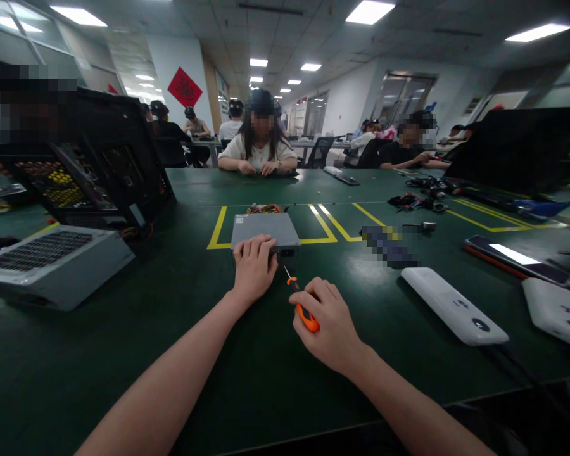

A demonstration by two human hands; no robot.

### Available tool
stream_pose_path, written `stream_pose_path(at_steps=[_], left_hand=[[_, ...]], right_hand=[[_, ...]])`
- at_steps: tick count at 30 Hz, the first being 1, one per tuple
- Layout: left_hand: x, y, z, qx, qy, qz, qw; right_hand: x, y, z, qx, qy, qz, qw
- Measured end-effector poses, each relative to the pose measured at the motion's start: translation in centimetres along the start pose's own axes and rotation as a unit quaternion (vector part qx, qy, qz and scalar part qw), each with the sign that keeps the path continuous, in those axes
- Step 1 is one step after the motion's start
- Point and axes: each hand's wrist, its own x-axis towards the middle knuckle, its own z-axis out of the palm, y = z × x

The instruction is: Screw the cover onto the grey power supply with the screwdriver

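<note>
Your left hand lies over the near left part of a grey metal power supply, fingers bent across its top edge and thumb by its front face; you cannot tell from here whether it grips or only presses. The power supply stands on the green tabletop, straight ahead of you, across the near edge of a yellow-taped outline. Its casing looks closed, so its inside is hidden; a dark socket shows in the front, and a bundle of coloured wires lies at its back. Your right hand is closed around the orange and black handle of a screwdriver, whose thin shaft points toward the front of the power supply; whether the tip touches, you cannot tell.

To your left stands a black computer case, tilted in your view, with openings that show parts inside and yellow shapes behind a perforated panel; the rest of its contents is too dark to tell. Just in front of it sits a second grey box with a grille on top, its inside hidden. On your right, another large black case shows nothing of its inside, with tangled cables near it.
</note>
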Motion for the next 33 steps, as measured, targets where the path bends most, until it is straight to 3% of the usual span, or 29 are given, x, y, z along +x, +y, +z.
stream_pose_path(at_steps=[6, 12, 18, 24, 30, 33], left_hand=[[-0.06, -0.02, 0.17, -0.006, 0.001, -0.001, 1.000], [0.02, 0.00, -0.05, -0.009, -0.002, -0.002, 1.000], [0.07, 0.04, 0.02, -0.007, 0.001, -0.003, 1.000], [0.05, 0.09, -0.10, -0.006, -0.003, -0.005, 1.000], [0.05, 0.05, -0.05, -0.003, -0.001, -0.005, 1.000], [0.03, 0.00, -0.05, -0.005, 0.001, -0.002, 1.000]], right_hand=[[0.06, -0.01, -0.06, 0.060, 0.004, 0.075, 0.995], [0.05, -0.03, -0.13, 0.022, -0.025, 0.008, 0.999], [0.05, 0.02, -0.16, 0.068, 0.007, 0.069, 0.995], [0.10, -0.04, -0.03, 0.019, -0.010, 0.011, 1.000], [0.04, -0.02, -0.15, 0.063, 0.015, 0.076, 0.995], [-0.02, 0.09, -0.14, 0.045, 0.009, 0.041, 0.998]])
